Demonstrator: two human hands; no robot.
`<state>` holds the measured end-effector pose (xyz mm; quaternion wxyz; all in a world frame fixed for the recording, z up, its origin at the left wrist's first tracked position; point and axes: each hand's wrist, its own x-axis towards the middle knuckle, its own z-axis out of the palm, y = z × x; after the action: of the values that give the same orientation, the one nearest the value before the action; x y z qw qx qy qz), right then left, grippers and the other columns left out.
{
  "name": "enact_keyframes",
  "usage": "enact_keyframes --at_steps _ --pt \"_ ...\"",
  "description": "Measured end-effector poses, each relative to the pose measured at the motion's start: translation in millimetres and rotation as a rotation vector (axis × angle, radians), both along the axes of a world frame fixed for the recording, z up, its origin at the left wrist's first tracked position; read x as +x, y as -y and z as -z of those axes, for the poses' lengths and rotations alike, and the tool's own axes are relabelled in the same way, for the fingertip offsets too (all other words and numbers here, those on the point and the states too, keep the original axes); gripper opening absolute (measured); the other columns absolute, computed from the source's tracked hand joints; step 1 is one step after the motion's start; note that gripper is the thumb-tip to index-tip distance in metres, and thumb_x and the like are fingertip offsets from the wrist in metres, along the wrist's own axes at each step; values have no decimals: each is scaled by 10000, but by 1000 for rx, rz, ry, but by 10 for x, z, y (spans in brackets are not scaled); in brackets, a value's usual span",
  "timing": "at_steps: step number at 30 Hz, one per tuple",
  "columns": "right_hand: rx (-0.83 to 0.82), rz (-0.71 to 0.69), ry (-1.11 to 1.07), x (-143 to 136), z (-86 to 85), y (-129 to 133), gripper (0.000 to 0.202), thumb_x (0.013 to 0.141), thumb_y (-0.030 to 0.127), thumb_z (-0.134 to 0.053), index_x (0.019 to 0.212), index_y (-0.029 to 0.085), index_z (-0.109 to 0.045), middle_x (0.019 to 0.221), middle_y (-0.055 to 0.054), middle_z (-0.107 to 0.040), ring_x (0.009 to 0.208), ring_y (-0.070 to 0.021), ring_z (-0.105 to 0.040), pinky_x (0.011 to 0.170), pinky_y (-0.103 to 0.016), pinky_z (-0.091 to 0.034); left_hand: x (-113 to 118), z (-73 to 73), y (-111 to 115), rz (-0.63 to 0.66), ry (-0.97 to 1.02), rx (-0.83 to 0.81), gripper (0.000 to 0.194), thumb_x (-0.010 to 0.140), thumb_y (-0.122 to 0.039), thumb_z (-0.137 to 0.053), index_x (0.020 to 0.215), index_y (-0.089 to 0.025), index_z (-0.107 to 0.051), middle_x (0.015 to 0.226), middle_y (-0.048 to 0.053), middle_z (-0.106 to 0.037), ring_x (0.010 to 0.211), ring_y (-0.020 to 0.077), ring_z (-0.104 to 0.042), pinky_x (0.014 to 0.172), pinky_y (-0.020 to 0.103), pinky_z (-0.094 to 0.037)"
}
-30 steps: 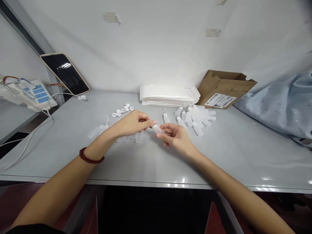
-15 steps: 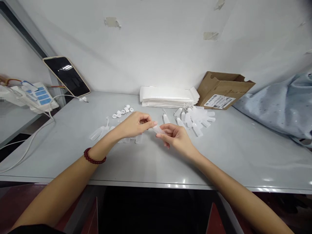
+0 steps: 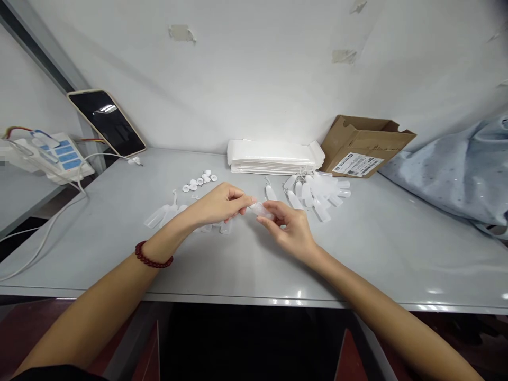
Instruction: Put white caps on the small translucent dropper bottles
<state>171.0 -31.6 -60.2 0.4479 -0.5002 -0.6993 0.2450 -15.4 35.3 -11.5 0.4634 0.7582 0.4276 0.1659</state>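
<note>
Between my hands, above the grey table, is a small translucent white plastic tube (image 3: 260, 209). My left hand (image 3: 224, 203) is closed, thumb and fingers pinching at the tube's left end. On the other end, my right hand (image 3: 291, 227) grips it between thumb and fingers. Partly hidden behind my left hand and wrist lie several similar clear tubes (image 3: 157, 216). Beyond that hand is a group of small white caps (image 3: 193, 185). To the right, several white pieces with thin strings or wires (image 3: 306, 194) lie in a pile, with a single one (image 3: 270, 192) apart from them.
A stack of flat white boxes (image 3: 273, 156) stands against the wall, beside an open brown carton (image 3: 369, 145). A phone (image 3: 107, 120) leans at the back left near a power strip (image 3: 65, 156) and white cable (image 3: 47, 241). Light blue cloth (image 3: 448, 169) covers the far right.
My right fingers have shifted slightly on the tube, and more of it shows between the hands. My left hand has barely moved.
</note>
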Motion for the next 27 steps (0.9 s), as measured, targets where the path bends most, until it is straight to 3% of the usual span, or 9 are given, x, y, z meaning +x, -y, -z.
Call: enact_keyframes --at_steps 3,6,11,17,24,27 --pt "73 4 54 -1 3 10 173 826 260 -601 969 166 -627 587 23 -536 499 -104 -465 507 -247 -432 10 2 5 16 3 -36 415 871 -432 -515 553 -165 -502 481 -30 -460 436 81 -427 466 222 -361" --pt "26 -15 46 12 -11 9 167 831 268 -592 965 172 -618 597 25 -524 510 -106 -457 508 -250 -419 3 -23 18 70 9 4 428 870 -424 -528 535 -163 -479 491 -26 -472 460 81 -441 478 214 -357" --pt "-221 -135 -80 48 -95 -6 207 840 323 -575 966 160 -600 571 51 -456 490 -91 -410 483 -244 -385 -46 -63 21 143 -64 87 444 879 -470 -519 571 -152 -555 531 -10 -555 468 75 -420 461 207 -316" --pt "-491 -235 -327 66 -174 -27 310 791 411 -630 966 160 -585 649 18 -591 446 -78 -419 403 -235 -348 -79 -79 14 192 -110 85 368 884 -473 -516 814 -160 -696 706 11 -686 476 72 -399 438 203 -290" --pt "-518 -240 -376 74 -175 -48 336 766 422 -656 955 150 -600 638 18 -601 435 -74 -418 395 -232 -347 -90 -68 -2 210 -94 118 362 873 -478 -523 861 -161 -698 743 17 -663 557 98 -458 498 209 -345" --pt "-469 -220 -289 67 -173 -48 386 811 411 -609 1079 134 -577 684 1 -632 447 -74 -424 425 -237 -361 -70 -48 -4 173 -79 146 355 870 -476 -515 835 -169 -689 705 3 -624 570 106 -462 517 218 -344"
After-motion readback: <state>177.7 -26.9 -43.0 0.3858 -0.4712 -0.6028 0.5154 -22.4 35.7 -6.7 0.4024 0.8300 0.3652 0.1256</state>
